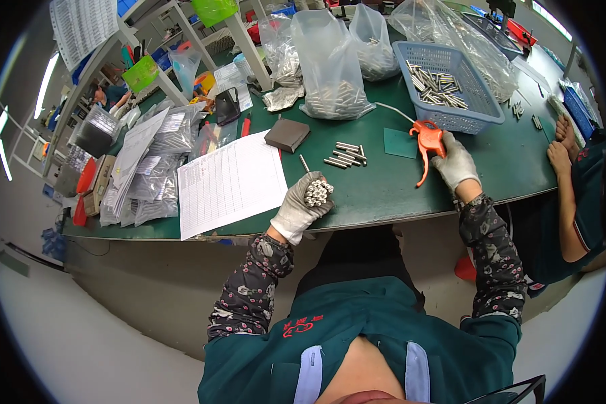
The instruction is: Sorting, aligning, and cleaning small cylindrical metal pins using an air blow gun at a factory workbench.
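Observation:
My left hand, in a whitish work glove, is wrapped round a bundle of short metal pins, their ends showing. One more pin sticks out past the fingers on the far side. At the table's near right, my gloved right hand grips an orange air blow gun; its nozzle points toward the table's near edge. Between the hands lies a loose group of metal pins on the green table. Just beyond my left hand sits a dark brown block.
A blue basket of pins stands behind the blow gun, beside a translucent bag of pins. A printed sheet and filled plastic bags cover the left. At far right a co-worker's hands rest on the table.

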Motion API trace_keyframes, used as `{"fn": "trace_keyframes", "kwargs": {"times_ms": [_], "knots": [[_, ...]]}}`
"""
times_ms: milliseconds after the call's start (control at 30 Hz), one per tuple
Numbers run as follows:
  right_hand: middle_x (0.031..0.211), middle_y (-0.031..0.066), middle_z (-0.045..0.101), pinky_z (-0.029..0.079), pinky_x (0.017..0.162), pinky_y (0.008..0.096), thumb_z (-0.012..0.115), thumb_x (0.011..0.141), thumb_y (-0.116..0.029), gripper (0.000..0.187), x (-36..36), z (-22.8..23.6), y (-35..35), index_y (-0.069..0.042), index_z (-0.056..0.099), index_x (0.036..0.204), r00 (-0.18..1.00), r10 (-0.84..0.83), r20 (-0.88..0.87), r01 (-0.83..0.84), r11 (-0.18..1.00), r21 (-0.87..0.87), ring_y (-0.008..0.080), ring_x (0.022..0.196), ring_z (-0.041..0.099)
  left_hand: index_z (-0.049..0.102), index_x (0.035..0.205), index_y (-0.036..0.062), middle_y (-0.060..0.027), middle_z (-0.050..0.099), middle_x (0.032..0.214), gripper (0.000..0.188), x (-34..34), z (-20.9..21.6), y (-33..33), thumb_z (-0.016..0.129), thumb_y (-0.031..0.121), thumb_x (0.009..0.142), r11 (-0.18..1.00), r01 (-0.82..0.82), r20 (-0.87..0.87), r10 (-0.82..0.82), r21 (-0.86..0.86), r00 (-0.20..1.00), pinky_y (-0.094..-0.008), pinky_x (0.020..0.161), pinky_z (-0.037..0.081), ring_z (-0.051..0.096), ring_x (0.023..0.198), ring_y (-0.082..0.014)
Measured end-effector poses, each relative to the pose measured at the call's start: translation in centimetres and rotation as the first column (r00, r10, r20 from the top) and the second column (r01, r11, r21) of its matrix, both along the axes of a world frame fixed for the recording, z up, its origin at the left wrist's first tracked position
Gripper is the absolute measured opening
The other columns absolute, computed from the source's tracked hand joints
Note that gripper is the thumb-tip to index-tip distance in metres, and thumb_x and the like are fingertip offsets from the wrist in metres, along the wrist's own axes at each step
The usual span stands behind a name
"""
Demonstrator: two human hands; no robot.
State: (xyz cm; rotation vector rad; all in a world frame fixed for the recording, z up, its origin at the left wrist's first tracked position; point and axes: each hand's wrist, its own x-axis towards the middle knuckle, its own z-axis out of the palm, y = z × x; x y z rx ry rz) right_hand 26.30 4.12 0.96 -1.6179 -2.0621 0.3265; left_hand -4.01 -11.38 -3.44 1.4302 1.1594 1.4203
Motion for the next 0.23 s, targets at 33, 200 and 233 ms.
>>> {"fn": "trace_keyframes", "kwargs": {"times_ms": [33, 200, 233], "knots": [[0.113, 0.0165, 0.059, 0.046, 0.089, 0.0423, 0.065, 0.075, -0.019, 0.051, 0.1, -0.2, 0.2, -0.009, 0.05, 0.123, 0.997, 0.028, 0.069, -0.035, 0.995, 0.097, 0.0353, 0.106, 0.055, 0.05, 0.119, 0.0077, 0.0018, 0.058, 0.099, 0.054, 0.0, 0.1, 0.0, 0.072, -0.006, 0.072, 1.0, 0.0, 0.001, 0.0, 0.003, 1.0, -0.0206, 0.078, 0.051, 0.057, 0.089, -0.0065], [0.113, 0.0156, 0.059, 0.044, 0.091, 0.0409, 0.065, 0.074, -0.017, 0.05, -0.2, 1.4, -0.6, -0.01, 0.053, 0.122, 0.976, 0.085, 0.202, -0.082, 0.996, -0.021, 0.0343, 0.108, 0.054, 0.05, 0.119, 0.008, 0.0009, 0.061, 0.097, 0.053, -0.3, -0.4, 0.4, 0.072, -0.004, 0.072, 0.997, -0.014, 0.09, 0.021, -0.077, 0.996, -0.0207, 0.077, 0.051, 0.058, 0.087, -0.0069], [0.112, 0.0158, 0.059, 0.044, 0.092, 0.0407, 0.065, 0.074, -0.017, 0.05, 0.0, 1.5, -0.5, -0.009, 0.053, 0.122, 0.955, 0.114, 0.272, -0.097, 0.992, -0.078, 0.0338, 0.108, 0.054, 0.05, 0.119, 0.008, 0.0009, 0.061, 0.097, 0.053, -0.3, -0.4, 0.4, 0.072, -0.004, 0.072, 0.997, -0.014, 0.094, 0.021, -0.076, 0.995, -0.0207, 0.077, 0.051, 0.058, 0.087, -0.0069]]}}
